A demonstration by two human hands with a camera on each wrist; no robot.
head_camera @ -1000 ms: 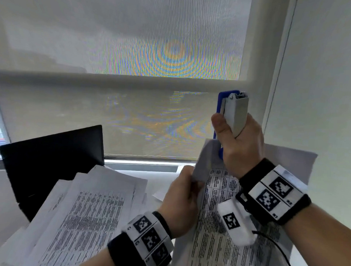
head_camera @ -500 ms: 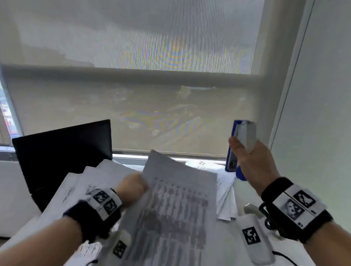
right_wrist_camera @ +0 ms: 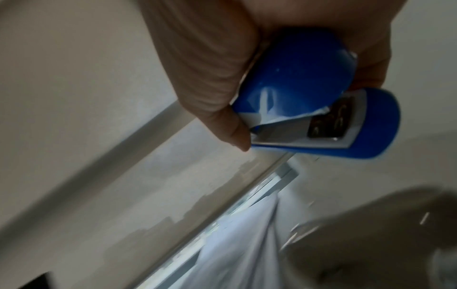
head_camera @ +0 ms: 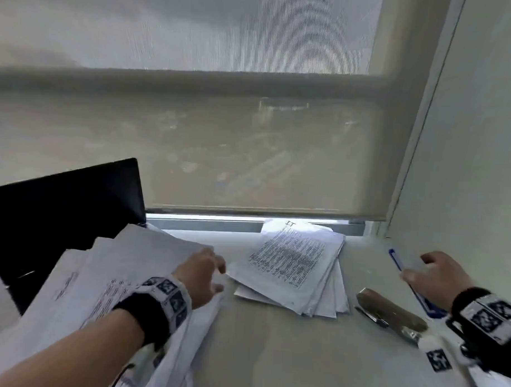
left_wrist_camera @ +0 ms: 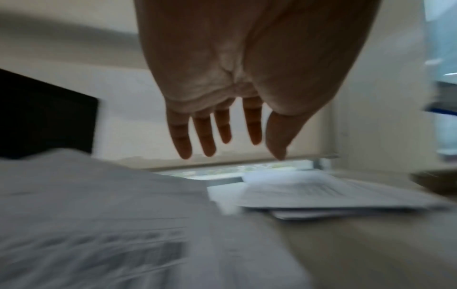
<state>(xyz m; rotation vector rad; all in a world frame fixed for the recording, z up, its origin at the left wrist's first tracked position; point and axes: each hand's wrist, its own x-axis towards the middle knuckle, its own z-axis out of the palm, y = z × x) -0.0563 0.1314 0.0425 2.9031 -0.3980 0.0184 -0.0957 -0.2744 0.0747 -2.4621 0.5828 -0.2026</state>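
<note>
At three o'clock, set down flat the stapler your right hand grips; your left hand hovers straight-fingered over the nine-o'clock papers.

I count two piles of printed paper: the middle stack and a looser heap left of it. Right of that stack: one blue stapler, one dark metal tool. Far left of it, one black screen. Two hands — left hand, right hand.
</note>
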